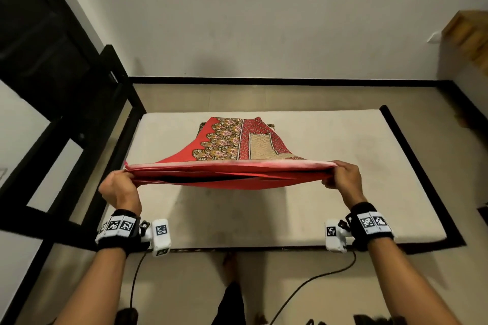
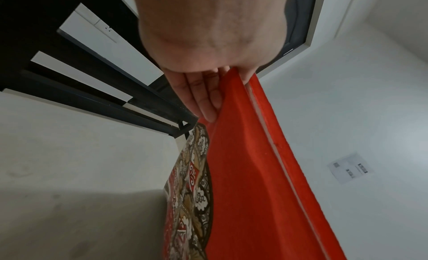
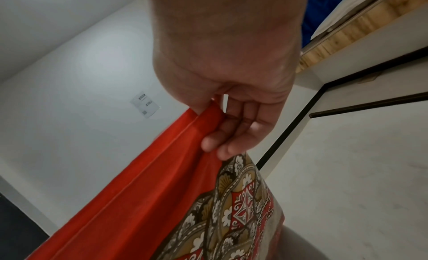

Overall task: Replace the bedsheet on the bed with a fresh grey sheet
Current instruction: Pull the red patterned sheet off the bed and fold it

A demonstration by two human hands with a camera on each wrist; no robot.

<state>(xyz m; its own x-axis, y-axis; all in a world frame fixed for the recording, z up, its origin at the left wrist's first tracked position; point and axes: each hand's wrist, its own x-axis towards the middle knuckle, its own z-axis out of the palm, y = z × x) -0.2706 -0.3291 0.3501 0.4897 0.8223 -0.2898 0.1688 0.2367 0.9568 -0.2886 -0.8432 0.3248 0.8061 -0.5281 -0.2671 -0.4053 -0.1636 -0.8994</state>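
Dim, even indoor light. My held sheet (image 1: 229, 166) casts a soft shadow on the mattress (image 1: 343, 166) beneath it. Head view bends at edges; wrist views slightly soft, mildly noisy.

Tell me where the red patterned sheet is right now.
In the head view the red patterned sheet is folded and held up over the middle of the bare mattress, its near edge gripped between the left hand and right hand.

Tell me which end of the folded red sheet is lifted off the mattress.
The near end of the red sheet, stretched between the left hand and right hand. The far patterned end lies on the bare mattress.
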